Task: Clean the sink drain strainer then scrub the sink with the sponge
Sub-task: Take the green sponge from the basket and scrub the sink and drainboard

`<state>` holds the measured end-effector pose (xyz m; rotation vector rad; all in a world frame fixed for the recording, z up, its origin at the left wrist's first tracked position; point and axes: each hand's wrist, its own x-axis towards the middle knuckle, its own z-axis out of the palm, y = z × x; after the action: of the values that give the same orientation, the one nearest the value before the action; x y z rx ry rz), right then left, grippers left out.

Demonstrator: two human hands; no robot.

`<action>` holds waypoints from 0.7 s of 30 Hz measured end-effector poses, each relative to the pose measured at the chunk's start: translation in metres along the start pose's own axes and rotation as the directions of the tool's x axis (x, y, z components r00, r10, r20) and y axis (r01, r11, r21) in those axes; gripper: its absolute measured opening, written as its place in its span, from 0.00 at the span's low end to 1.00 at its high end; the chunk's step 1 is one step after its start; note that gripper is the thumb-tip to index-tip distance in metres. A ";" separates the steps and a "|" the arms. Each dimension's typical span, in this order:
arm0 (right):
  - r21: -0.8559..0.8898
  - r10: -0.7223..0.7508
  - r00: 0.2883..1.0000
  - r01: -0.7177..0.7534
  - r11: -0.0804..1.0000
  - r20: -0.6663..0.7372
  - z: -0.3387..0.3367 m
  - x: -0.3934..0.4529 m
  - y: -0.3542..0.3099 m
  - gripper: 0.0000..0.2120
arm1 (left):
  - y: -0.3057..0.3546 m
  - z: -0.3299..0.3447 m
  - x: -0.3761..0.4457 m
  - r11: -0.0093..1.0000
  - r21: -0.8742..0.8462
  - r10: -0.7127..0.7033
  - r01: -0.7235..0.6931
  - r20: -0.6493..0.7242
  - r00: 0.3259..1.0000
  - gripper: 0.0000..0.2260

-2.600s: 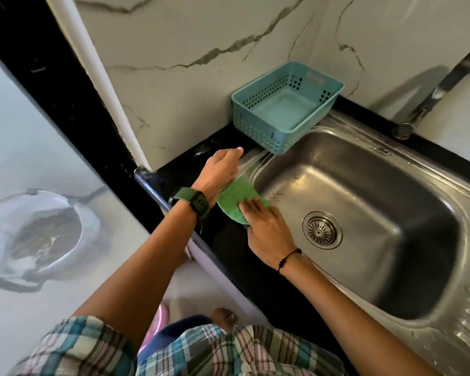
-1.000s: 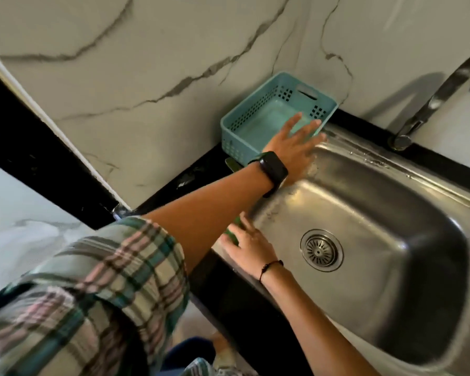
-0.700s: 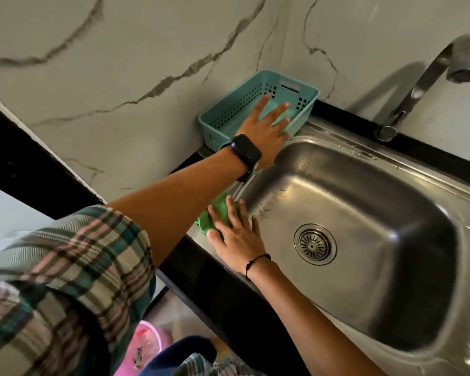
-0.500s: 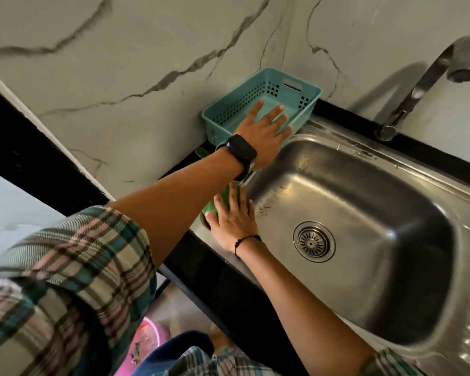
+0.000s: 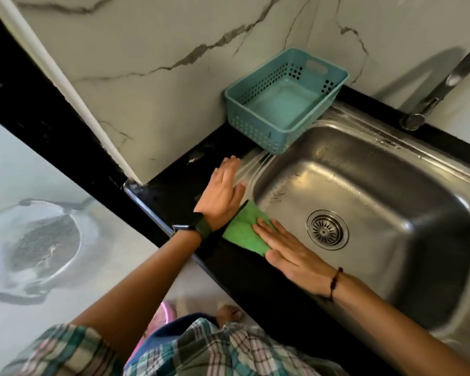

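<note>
Pressing flat on the green sponge [image 5: 243, 233], the right hand [image 5: 291, 252] pins it against the sink's near-left rim, where steel meets the black tabletop [image 5: 174, 185]; its fingers [image 5: 266, 227] lie straight and close together on top of the sponge rather than curled round it. Just beside it, the left hand [image 5: 223, 192] rests palm-down across the tabletop edge and the ribbed rim, fingers extended, holding nothing, a dark watch at the wrist. Farther in, the drain strainer [image 5: 326, 229] sits seated in the floor of the sink [image 5: 391, 185], so the strainer step looks finished and the scrubbing step is in hand, judged by the sponge on the rim. Small dark flecks cling to the basin's left wall, so the next move likely calls for firm pressure along that corner. Beyond, a teal basket [image 5: 255, 123] overhangs the sink's far-left corner, with the faucet [image 5: 429, 101] at the far edge.
</note>
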<state>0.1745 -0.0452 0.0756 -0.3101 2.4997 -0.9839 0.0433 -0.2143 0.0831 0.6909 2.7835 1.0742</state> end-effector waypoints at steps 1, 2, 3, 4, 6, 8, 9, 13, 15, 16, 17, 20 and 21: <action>-0.014 0.010 1.000 -0.010 1.000 0.004 0.000 0.005 -0.002 0.24 | 0.001 -0.001 0.000 0.997 -0.079 -0.023 0.022 -0.006 1.000 0.24; -0.035 0.019 1.000 -0.019 0.999 -0.001 -0.001 0.018 -0.006 0.24 | 0.002 -0.004 0.000 0.986 -0.161 -0.056 0.053 -0.013 0.998 0.26; -0.063 0.028 0.999 -0.029 0.998 -0.022 -0.002 0.034 -0.012 0.24 | 0.003 -0.006 -0.001 0.970 -0.230 -0.086 0.079 -0.019 0.996 0.27; -0.103 0.037 0.998 -0.042 0.994 -0.054 -0.004 0.053 -0.018 0.25 | 0.004 -0.009 -0.002 0.957 -0.276 -0.105 0.093 -0.027 0.994 0.27; -0.223 0.054 0.991 -0.080 0.972 -0.119 -0.007 0.092 -0.028 0.26 | 0.005 -0.012 -0.003 0.936 -0.338 -0.123 0.096 -0.060 0.991 0.26; -0.297 0.091 0.986 -0.131 0.946 -0.143 -0.008 0.115 -0.035 0.27 | 0.004 -0.015 -0.005 0.912 -0.397 -0.149 0.105 -0.083 0.985 0.25; -0.288 0.103 0.985 -0.141 0.947 -0.141 -0.006 0.117 -0.037 0.27 | 0.003 -0.016 -0.005 0.905 -0.411 -0.159 0.112 -0.082 0.984 0.25; -0.098 0.030 0.993 -0.042 0.994 -0.114 -0.002 0.058 -0.035 0.25 | 0.001 -0.017 -0.003 0.916 -0.383 -0.147 0.117 -0.051 0.988 0.22; -0.057 0.000 0.995 -0.006 0.998 -0.104 0.000 -0.008 -0.022 0.23 | 0.001 -0.016 -0.002 0.921 -0.373 -0.132 0.110 -0.035 0.991 0.19; -0.052 0.013 0.996 -0.018 0.998 -0.088 0.000 -0.042 -0.013 0.22 | 0.000 -0.017 -0.002 0.921 -0.374 -0.132 0.110 -0.034 0.991 0.18; -0.050 0.047 0.996 -0.051 0.997 -0.071 -0.001 -0.071 -0.005 0.22 | -0.001 -0.017 -0.001 0.917 -0.383 -0.136 0.112 -0.035 0.990 0.17; -0.103 0.131 0.990 -0.126 0.987 0.048 -0.007 -0.098 0.007 0.22 | 0.000 -0.019 -0.004 0.883 -0.452 -0.159 0.125 -0.038 0.986 0.16; -0.116 0.134 0.987 -0.124 0.986 0.086 -0.008 -0.085 0.005 0.24 | 0.001 -0.019 -0.005 0.877 -0.465 -0.158 0.124 -0.034 0.987 0.16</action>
<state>0.2452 -0.0064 0.1043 -0.2190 2.4593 -0.7646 0.0432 -0.2279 0.0977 0.3881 2.4266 1.6703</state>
